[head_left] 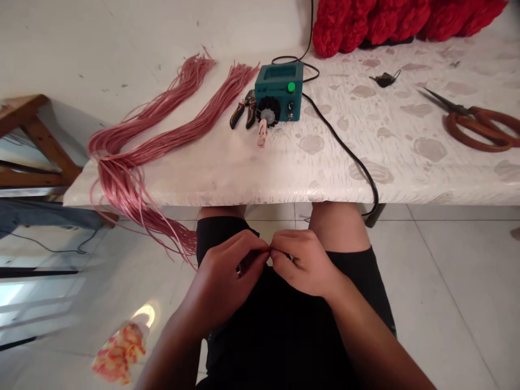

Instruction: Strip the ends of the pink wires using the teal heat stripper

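My left hand [227, 273] and my right hand [303, 261] meet over my lap, below the table's front edge. Both have their fingers pinched together, fingertips touching at the middle. A small dark thing shows between the left fingers, too small to name. On the table [244, 173] above lie two bundles of pink cords [162, 130], one end drooping over the left corner. A teal box machine [279, 92] with a green button stands at the table's middle, a black cable [345, 151] running from it over the front edge.
Black-and-orange pliers [244, 111] lie left of the teal box. Red-handled scissors [479, 122] rest at the right. Red fluffy bundles [390, 21] fill the back right. A wooden stool [28, 135] stands at left. Red-yellow scraps [117, 352] lie on the tiled floor.
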A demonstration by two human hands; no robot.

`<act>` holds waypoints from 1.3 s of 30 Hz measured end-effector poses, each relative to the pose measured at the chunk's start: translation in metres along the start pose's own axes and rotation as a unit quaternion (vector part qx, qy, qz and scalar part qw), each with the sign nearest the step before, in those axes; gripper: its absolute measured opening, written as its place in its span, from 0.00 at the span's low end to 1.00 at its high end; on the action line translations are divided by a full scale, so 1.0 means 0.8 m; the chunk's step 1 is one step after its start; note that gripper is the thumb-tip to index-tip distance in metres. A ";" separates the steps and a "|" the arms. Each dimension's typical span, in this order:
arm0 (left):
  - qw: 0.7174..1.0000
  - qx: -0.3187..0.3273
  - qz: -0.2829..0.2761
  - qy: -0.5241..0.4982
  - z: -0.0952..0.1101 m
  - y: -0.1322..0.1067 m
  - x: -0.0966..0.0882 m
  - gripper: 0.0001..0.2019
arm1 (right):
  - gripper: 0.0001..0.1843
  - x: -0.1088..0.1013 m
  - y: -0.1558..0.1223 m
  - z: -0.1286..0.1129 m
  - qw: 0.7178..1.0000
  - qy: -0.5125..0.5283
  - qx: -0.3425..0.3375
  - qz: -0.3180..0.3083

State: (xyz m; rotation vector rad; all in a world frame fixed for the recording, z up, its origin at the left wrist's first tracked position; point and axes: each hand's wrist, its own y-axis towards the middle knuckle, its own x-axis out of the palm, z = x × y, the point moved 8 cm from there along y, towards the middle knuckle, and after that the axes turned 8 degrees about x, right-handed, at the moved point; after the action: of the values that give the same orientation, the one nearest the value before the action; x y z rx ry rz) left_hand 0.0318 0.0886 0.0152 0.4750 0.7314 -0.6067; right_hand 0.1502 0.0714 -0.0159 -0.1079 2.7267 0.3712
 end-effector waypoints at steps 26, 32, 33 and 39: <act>0.995 -0.035 -0.060 0.076 -0.005 0.009 0.016 0.08 | 0.13 0.017 -0.007 0.005 0.980 -0.187 -0.052 -0.036; 0.990 -0.037 -0.101 0.088 -0.004 0.018 0.021 0.08 | 0.15 0.015 -0.014 0.011 0.979 -0.193 -0.044 -0.039; 0.990 -0.037 -0.104 0.090 -0.004 0.019 0.021 0.08 | 0.15 0.016 -0.014 0.012 0.980 -0.192 -0.041 -0.041; 0.984 -0.068 -0.128 0.104 -0.009 0.022 0.023 0.06 | 0.15 0.016 -0.013 0.009 0.980 -0.188 -0.062 -0.030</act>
State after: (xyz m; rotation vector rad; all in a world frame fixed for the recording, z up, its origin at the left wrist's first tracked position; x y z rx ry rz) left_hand 0.0505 0.0992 0.0007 0.3219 1.0370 -0.7494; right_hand 0.1423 0.0629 -0.0297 -0.1373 2.3216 0.4901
